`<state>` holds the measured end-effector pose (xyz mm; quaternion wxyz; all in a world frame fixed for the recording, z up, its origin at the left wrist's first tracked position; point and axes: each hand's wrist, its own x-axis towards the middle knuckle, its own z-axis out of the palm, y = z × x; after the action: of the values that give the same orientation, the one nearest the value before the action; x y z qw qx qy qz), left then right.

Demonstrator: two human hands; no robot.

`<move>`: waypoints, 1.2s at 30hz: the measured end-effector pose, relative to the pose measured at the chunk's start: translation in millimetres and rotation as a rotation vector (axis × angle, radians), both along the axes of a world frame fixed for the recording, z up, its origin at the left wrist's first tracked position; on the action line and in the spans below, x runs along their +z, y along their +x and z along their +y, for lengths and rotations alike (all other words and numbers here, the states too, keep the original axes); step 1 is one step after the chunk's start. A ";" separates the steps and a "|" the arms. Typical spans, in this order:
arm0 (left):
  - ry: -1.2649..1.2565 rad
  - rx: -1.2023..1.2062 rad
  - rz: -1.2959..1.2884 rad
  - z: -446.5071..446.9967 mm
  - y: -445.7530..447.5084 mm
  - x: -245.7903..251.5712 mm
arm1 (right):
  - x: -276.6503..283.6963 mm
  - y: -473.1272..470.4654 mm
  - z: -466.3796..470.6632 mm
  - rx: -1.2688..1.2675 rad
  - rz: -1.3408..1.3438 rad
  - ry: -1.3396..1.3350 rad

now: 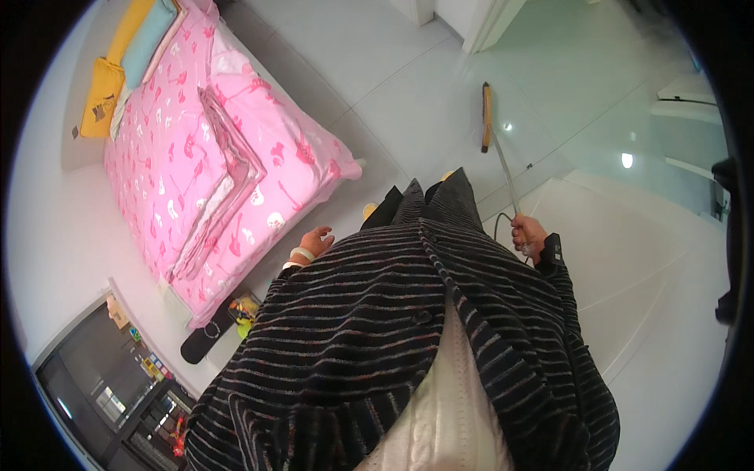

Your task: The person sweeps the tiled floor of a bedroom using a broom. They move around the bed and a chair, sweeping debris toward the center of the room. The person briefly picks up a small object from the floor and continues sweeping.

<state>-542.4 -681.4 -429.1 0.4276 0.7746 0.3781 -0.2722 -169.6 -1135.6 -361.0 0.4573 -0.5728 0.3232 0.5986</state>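
My right hand (529,235) is closed around the upper end of a long pale broom handle (508,176). The handle runs forward to a narrow yellowish-brown broom head (486,118), whose dark ends show on the grey tiled floor. A thin dark cord loops beside my right hand; what it belongs to cannot be told. My left hand (317,240) hangs by my left hip with its fingers apart and nothing in it, a pale bangle on the wrist. It is near the edge of a bed with a pink patterned cover (312,182).
On the bed lie a folded pink quilt (232,176), a yellow cushion (101,97) and a blue pillow (147,53). A white door frame (486,26) stands ahead. To the right is a pale wall (636,265); a window (88,377) and shelf items are at lower left.
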 end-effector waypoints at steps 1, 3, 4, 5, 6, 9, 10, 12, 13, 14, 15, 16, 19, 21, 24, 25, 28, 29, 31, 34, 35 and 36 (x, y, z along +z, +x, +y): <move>0.003 -0.038 0.060 -1.4 2.4 4.5 | 7.4 6.1 3.7 0.080 -0.061 0.013; -0.025 0.072 0.060 -5.4 -0.6 9.2 | 25.5 17.5 11.5 0.190 -0.149 -0.003; -0.051 0.157 0.114 -6.5 -3.3 10.2 | 35.9 18.8 16.2 0.216 -0.114 0.018; -0.008 0.110 0.133 -6.7 -6.3 10.8 | 46.0 20.2 21.3 0.246 -0.097 0.026; -0.002 0.078 0.105 -6.5 -8.3 10.2 | 54.6 21.7 27.0 0.273 -0.080 0.060; 0.005 0.059 0.096 -6.6 -18.7 10.3 | 70.2 17.6 42.2 0.318 0.016 0.110; 0.014 0.062 0.102 -8.2 -23.1 10.8 | 70.6 15.1 47.3 0.319 0.058 0.149; 0.020 0.079 0.119 -10.5 -31.8 8.9 | 57.4 4.2 65.1 0.257 0.158 0.197; 0.016 0.094 0.129 -12.0 -36.3 6.8 | 46.3 -2.5 75.8 0.213 0.211 0.212; 0.006 0.131 0.161 -12.4 -40.9 4.9 | 34.0 -8.0 87.1 0.231 0.249 0.254; 0.011 0.115 0.143 -12.6 -46.3 3.1 | 20.6 -14.5 99.0 0.233 0.290 0.289; 0.009 0.120 0.147 -11.9 -51.9 1.4 | 8.5 -21.3 109.2 0.233 0.332 0.325; -0.009 0.125 0.089 -7.0 -65.0 -3.5 | -16.6 -32.8 125.6 0.358 0.245 0.210; -0.001 0.111 0.057 -2.6 -71.6 -4.4 | -19.4 -29.4 111.4 0.219 0.205 0.226; 0.051 0.079 0.076 1.7 -75.4 -4.1 | -11.1 -4.3 59.7 0.024 0.178 0.185; 0.066 0.074 0.101 2.1 -75.5 -3.5 | -8.8 4.5 40.2 0.000 0.167 0.169; 0.078 0.053 0.095 2.6 -70.5 -1.2 | -6.1 29.3 -1.4 -0.109 0.056 0.114; 0.075 0.045 0.088 4.2 -67.0 -0.8 | -7.3 35.0 -7.4 -0.157 0.007 0.020; 0.093 0.034 0.056 7.9 -55.2 -1.2 | -9.2 41.1 -9.9 -0.092 -0.092 0.033; 0.117 0.040 0.050 8.4 -42.3 1.8 | -8.6 32.4 -0.8 -0.058 -0.197 0.007; 0.153 0.015 0.034 8.7 -36.5 1.5 | -7.5 26.6 2.8 -0.067 -0.233 0.027; 0.180 -0.011 0.033 8.2 -34.0 3.2 | -5.4 19.4 5.0 -0.058 -0.166 0.039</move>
<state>-576.4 -673.2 -425.9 0.3485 0.8075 0.4036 -0.2522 -150.2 -1130.5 -366.4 0.5106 -0.6018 0.2893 0.5417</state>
